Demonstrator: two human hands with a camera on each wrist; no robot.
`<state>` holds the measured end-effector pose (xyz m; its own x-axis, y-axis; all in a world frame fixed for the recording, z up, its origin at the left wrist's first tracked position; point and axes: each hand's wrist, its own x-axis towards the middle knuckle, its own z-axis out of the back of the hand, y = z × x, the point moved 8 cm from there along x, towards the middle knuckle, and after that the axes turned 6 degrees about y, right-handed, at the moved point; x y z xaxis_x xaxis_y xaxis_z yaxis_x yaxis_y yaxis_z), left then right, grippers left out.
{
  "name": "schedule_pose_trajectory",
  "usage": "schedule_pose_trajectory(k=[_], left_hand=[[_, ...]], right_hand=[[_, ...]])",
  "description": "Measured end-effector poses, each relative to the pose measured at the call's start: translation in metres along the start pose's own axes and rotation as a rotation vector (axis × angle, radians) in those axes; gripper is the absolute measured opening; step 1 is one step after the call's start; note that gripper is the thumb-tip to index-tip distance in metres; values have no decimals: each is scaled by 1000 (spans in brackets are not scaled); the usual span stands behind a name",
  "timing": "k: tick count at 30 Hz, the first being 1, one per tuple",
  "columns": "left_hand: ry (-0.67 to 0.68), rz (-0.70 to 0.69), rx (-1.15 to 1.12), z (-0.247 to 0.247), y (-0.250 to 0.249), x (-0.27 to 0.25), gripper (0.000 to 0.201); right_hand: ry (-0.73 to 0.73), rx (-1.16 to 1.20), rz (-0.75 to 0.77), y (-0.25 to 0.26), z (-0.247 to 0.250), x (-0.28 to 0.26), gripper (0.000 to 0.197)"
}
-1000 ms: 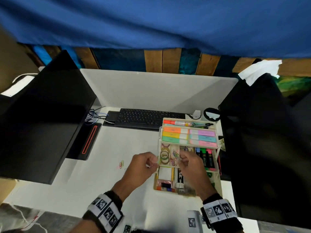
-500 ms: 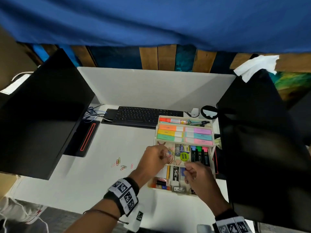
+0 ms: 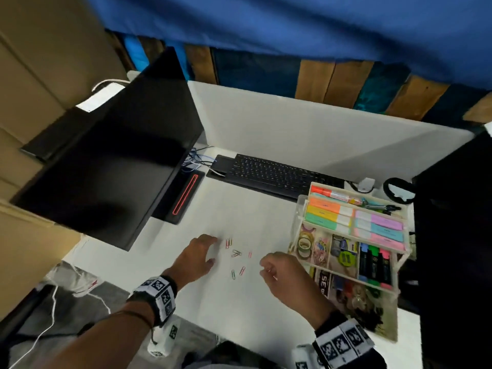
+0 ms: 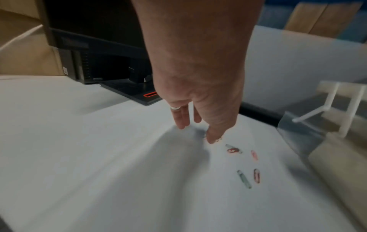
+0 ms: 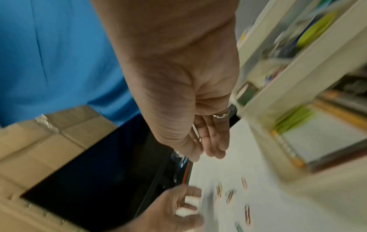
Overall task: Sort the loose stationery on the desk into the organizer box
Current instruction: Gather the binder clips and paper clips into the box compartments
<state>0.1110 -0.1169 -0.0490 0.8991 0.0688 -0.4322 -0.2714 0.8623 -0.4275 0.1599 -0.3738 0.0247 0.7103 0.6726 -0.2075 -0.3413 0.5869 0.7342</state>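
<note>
We look along our right hand [image 5: 190, 125], its fingers [image 5: 216, 141] loosely straight above the white bench [image 5: 218, 169], a ring on one. Blurred coloured paper clips [image 5: 230, 196] lie scattered below. Our left hand [image 5: 174, 210] spreads beside them. The organizer box [image 5: 278, 87] stands at right, a dark monitor [image 5: 95, 180] at left.

Head view steeply down over desk [image 3: 165, 275]; wrist views low, sharing paper clips [image 3: 235, 253].
</note>
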Motion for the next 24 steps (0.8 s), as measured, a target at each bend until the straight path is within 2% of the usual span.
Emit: schedule_pose_trajectory(k=[4, 6, 8, 10, 12, 13, 14, 16, 17, 19, 21, 22, 24], left_hand=[[64, -119, 22, -19, 7, 16, 88], [75, -137, 29, -27, 1, 25, 93], [37, -140, 9, -30, -8, 31, 86], [-19, -169, 8, -27, -19, 35, 78], [-21, -192, 44, -31, -22, 42, 74], [-14, -202, 67, -35, -23, 45, 68], [-15, -222, 75, -40, -22, 49, 55], [-51, -289, 57, -42, -23, 52, 15], [-75, -309, 51, -42, -20, 51, 9], [-132, -334, 51, -37, -10, 51, 12], [-118, -374, 35, -34, -4, 48, 16], [-124, -392, 37, -31, -1, 46, 18], [-141, -384, -52, -25, 8, 47, 17]], right_hand=[[185, -142, -226, -1, -71, 37, 53], [235, -247, -323, -6, -87, 48, 57], [273, -292, -383, -13, -100, 55, 54], [295, -293, -424, -18, -114, 59, 62], [260, -279, -397, -15, -123, 66, 67], [237, -262, -371, -15, -127, 69, 63], [227, -243, -356, -14, -130, 72, 57], [198, -240, -344, -15, -129, 77, 51], [169, -228, -357, -16, -125, 78, 51], [104, -193, -384, -19, -116, 78, 65], [82, -200, -410, -21, -111, 77, 86], [94, -222, -412, -21, -111, 77, 90], [129, -195, -389, -20, -116, 79, 84]])
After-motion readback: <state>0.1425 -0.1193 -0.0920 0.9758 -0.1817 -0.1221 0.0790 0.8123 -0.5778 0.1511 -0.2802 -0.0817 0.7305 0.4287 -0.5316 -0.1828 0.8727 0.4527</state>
